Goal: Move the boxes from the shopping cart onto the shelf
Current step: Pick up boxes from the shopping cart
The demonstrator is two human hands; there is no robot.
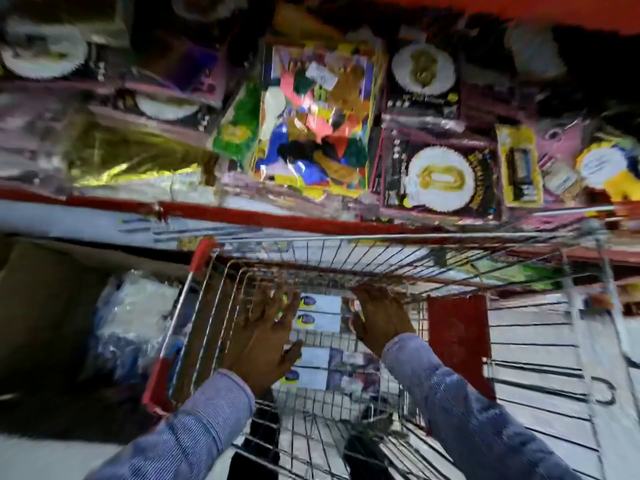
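Item: boxes (320, 318), pale blue-white with round dark-blue and yellow logos, stacked in a row on the floor of the shopping cart (346, 251). The upper ones lie between the two hands at centre frame. More of the same (308, 370) continue toward 6 o'clock, beside a darker printed pack (356, 367). Detail is blurred; an exact count cannot be told.

Left hand (266, 337): reaches into the basket from 7 o'clock, palm turned toward the boxes. Fingers (277, 299) spread and extended, the tips at the left ends of the upper boxes. The thumb points toward the lower box. Firm contact cannot be told through the blur; nothing is lifted.

Right hand (379, 315): enters from 5 o'clock. Fingers (367, 292) curled together, bent down over the right ends of the upper boxes at the far wire wall. Whether they grip a box or the wire cannot be told.

Sleeves: blue ribbed fabric on both forearms (460, 410).

Shopping cart: silver wire, red corner guards (202, 256) at 10 o'clock, red panel (457, 337) at 3 o'clock.

Shelf (242, 213): red-edged, from 9 to 3 o'clock across the upper frame, just beyond the cart. It carries a clear bag of multicoloured pieces (315, 123) at 12 o'clock, a dark pack with a white disc and gold shape (440, 178) at 1 o'clock, and a yellow carded item (519, 164) at 2 o'clock.

Cardboard carton (45, 313) at 9 o'clock, clear plastic bags (135, 310) beside it.
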